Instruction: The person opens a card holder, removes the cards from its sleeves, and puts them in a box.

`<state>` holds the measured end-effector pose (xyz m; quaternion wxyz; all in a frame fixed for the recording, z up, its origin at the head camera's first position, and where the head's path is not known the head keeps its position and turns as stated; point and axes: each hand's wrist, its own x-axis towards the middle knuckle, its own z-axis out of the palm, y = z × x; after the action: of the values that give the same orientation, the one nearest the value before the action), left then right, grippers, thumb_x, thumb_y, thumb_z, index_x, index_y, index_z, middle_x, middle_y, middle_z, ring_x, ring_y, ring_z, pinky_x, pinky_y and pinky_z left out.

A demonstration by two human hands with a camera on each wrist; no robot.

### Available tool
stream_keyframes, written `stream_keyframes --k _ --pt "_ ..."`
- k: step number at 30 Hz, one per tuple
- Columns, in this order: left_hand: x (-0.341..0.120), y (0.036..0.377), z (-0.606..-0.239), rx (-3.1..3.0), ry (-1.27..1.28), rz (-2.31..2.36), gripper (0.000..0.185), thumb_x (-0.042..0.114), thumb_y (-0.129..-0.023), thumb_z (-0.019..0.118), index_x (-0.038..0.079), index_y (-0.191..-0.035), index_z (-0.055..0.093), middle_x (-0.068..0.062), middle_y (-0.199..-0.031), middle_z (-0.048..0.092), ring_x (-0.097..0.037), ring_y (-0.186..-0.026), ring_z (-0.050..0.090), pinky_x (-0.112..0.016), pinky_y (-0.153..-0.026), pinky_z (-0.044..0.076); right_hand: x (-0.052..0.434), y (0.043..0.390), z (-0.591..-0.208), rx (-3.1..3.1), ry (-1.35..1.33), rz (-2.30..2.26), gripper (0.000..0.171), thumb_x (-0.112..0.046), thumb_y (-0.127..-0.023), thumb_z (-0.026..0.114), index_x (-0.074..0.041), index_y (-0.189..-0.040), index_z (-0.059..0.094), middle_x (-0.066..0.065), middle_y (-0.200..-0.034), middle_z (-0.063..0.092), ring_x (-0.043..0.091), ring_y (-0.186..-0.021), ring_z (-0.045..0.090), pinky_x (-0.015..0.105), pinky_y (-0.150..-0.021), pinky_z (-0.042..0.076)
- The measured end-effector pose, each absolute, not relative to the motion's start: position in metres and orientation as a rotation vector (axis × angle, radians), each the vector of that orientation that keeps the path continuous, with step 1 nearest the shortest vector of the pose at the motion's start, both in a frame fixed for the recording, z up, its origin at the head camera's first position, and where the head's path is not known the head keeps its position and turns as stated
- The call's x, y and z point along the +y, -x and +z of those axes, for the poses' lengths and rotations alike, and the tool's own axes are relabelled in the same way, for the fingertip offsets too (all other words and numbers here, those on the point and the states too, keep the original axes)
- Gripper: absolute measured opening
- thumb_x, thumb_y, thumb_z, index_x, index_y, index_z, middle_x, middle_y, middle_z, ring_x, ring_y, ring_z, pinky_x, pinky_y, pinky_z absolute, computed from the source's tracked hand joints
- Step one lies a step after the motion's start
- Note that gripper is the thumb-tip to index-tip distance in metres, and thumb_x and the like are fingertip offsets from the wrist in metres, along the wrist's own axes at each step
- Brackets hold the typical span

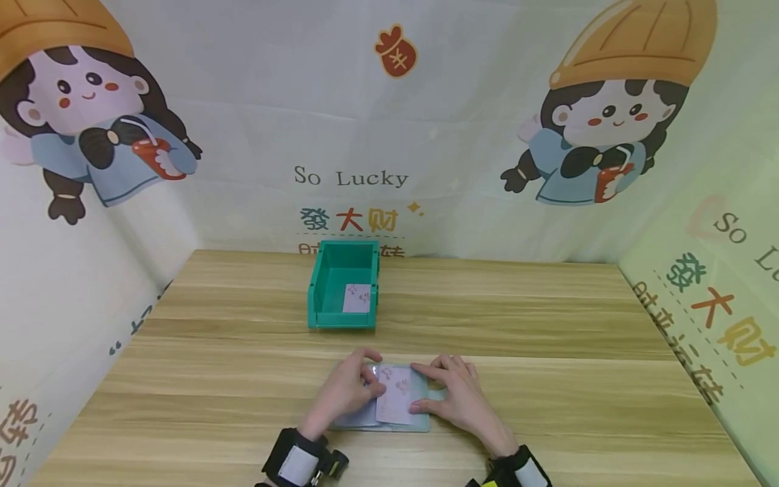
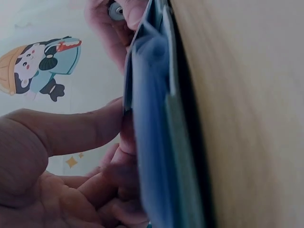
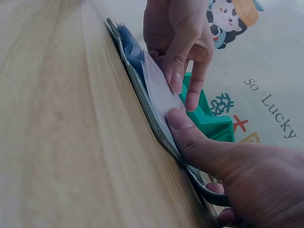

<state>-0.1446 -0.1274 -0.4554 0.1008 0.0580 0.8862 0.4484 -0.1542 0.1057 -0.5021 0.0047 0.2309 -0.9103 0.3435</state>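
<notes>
A pale green card holder (image 1: 420, 382) lies opened on the table before me, with clear bluish plastic sleeves (image 2: 152, 133) inside. A pinkish-white printed card (image 1: 395, 396) rests over its right half. My left hand (image 1: 348, 389) pinches the card's left edge between thumb and fingers. On the other side, my right hand (image 1: 456, 396) grips the holder's right edge, thumb on top near the card, other fingers about the edge and strap (image 3: 213, 197). Whether the card is partly within a sleeve, I cannot tell.
Beyond the hands stands a green plastic bin (image 1: 341, 321), with a similar printed card (image 1: 356, 298) in it. Wood-grain table (image 1: 548, 325) surrounds the holder. A printed cloth backdrop (image 1: 462, 155) rises behind the table and along its sides.
</notes>
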Motion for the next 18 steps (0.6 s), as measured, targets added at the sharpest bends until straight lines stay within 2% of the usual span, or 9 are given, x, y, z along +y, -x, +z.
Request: stream_keyframes --k 4,11,18 --pt "-0.134 0.145 -0.451 2.596 -0.141 1.342 0.035 -0.003 -0.088 0.076 0.001 -0.12 0.062 -0.005 -0.078 0.064 -0.015 -0.069 0.056 -0.028 -0.063 0.044 0.106 0.154 -0.503 -2.849 -0.725 1.072 0.064 -0.038 -0.076 0.092 -0.014 -0.132 0.074 -0.006 -0.1 0.058 0.013 -0.094 0.046 0.036 -0.088 0.028" --pt "-0.146 0.149 -0.443 2.576 -0.128 1.345 0.014 -0.005 -0.09 0.072 0.002 -0.102 0.072 -0.007 -0.081 0.064 -0.017 -0.07 0.058 -0.03 -0.062 0.047 0.106 0.154 -0.502 -2.854 -0.718 1.086 0.064 -0.04 -0.076 0.092 -0.015 -0.132 0.074 -0.007 -0.099 0.058 0.014 -0.096 0.047 0.036 -0.088 0.029" --pt "-0.161 0.158 -0.434 2.663 -0.09 1.319 0.012 -0.008 -0.091 0.07 0.001 -0.096 0.077 -0.007 -0.085 0.07 -0.017 -0.076 0.06 -0.029 -0.066 0.052 0.107 0.154 -0.502 -2.851 -0.714 1.084 0.064 -0.041 -0.076 0.092 -0.015 -0.132 0.074 -0.007 -0.1 0.059 0.014 -0.096 0.047 0.035 -0.088 0.029"
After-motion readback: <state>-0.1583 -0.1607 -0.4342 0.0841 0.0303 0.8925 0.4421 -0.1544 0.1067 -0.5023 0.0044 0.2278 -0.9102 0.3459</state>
